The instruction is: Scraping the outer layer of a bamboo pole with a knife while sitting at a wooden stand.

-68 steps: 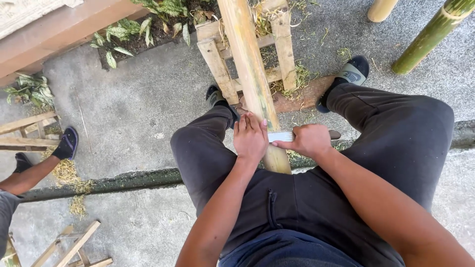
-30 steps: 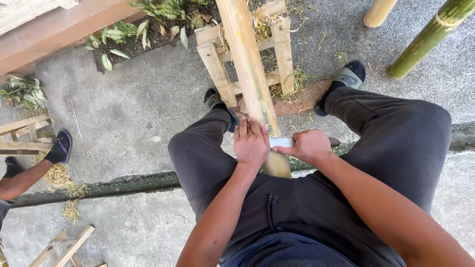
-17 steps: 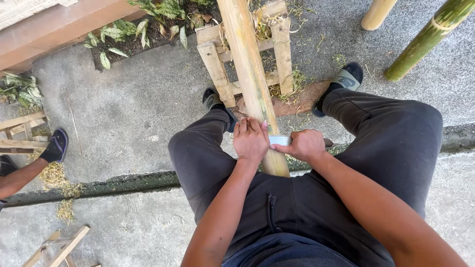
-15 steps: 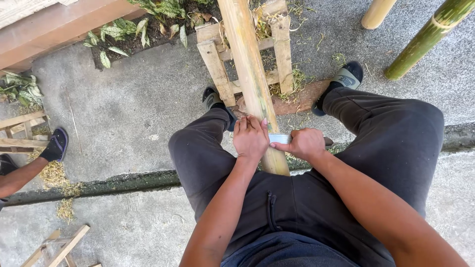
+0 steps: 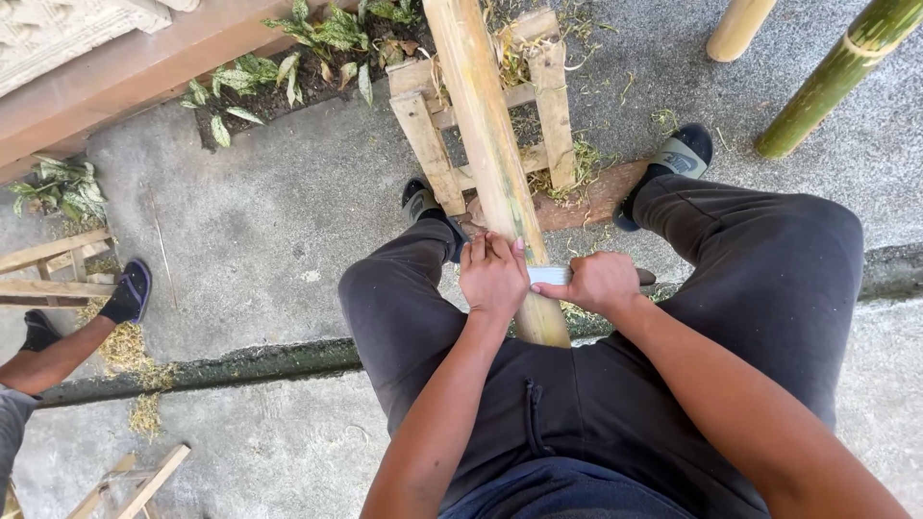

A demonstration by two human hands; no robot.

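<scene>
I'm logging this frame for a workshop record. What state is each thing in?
Bamboo pole: peeled pale, leaning on the wooden rack.
Blade: flat across the pole.
Left hand: on the pole and blade.
Right hand: shut on the blade.
Green bamboo: unpeeled.

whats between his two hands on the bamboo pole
In the head view, a short pale blade lies across the bamboo pole, bridging the left hand and the right hand; both hands hold its ends.
</scene>
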